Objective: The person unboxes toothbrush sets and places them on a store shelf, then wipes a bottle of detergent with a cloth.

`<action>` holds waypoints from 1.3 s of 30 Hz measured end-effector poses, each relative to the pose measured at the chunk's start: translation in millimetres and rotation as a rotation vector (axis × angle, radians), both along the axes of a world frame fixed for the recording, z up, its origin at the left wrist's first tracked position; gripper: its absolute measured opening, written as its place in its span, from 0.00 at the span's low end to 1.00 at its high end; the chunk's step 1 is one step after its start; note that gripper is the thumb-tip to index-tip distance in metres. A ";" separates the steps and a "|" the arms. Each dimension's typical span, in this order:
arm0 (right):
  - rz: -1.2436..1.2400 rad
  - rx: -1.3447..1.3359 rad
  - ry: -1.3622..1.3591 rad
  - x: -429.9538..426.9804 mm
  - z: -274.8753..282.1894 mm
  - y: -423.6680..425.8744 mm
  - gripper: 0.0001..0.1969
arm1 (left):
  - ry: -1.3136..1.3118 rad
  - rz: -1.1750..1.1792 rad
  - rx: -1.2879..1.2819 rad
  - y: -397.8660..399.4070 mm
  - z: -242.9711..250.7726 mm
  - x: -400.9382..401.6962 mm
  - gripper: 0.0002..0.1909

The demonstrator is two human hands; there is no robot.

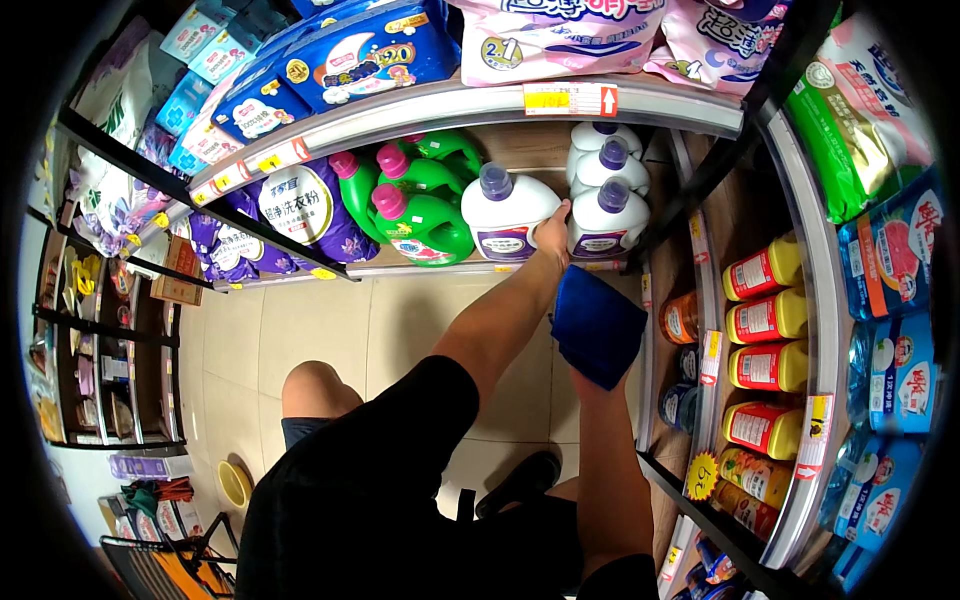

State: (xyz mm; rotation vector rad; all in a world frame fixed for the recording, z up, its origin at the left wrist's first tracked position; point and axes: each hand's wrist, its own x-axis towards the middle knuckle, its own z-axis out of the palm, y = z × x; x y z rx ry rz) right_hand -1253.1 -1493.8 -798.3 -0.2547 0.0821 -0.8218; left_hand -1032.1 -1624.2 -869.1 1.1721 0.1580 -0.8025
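My left hand [553, 231] grips the right side of a white detergent jug [501, 214] with a purple cap and a purple label. The jug stands upright at the front of the bottom shelf [420, 271]; my fingers behind it are partly hidden. Just below and to the right, my right hand [600, 381] holds a dark blue cloth [600, 322], which covers most of that hand. More white jugs [609, 217] of the same kind stand in a row to the right of the gripped one. Green jugs [420, 225] with pink caps are close by on its left.
An upper shelf edge [465, 109] with price tags overhangs the jugs. Purple bags of washing powder [300, 202] sit further left. Yellow bottles [769, 315] line the right-hand shelves. A yellow bucket [235, 484] and a folding chair [169, 562] are at lower left on the tiled floor [315, 322].
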 end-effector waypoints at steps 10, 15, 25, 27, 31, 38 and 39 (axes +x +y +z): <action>0.061 -0.011 -0.022 12.6 -12.1 -3.3 0.32 | -0.145 -0.120 0.095 36.6 4.0 11.0 0.34; 0.079 -0.070 -0.160 13.0 -3.6 -4.1 0.31 | 0.126 -0.057 0.051 56.6 43.9 -3.3 0.24; -0.014 -0.038 -0.037 15.4 -13.8 -6.9 0.33 | -0.239 -0.129 0.044 124.2 21.8 23.2 0.08; 0.035 0.060 -0.146 10.9 -18.6 -10.9 0.30 | -0.279 -0.203 0.048 141.5 27.8 31.5 0.06; 0.282 0.607 -0.499 8.3 -4.8 -19.6 0.17 | -0.368 -0.336 0.124 179.9 29.5 50.0 0.06; 0.109 0.086 0.014 19.2 -8.4 -33.0 0.19 | -0.397 -0.511 0.290 273.6 62.1 10.6 0.09; 0.102 -0.014 0.056 21.7 -14.8 -34.1 0.20 | -0.357 -0.500 0.261 284.8 60.5 6.0 0.10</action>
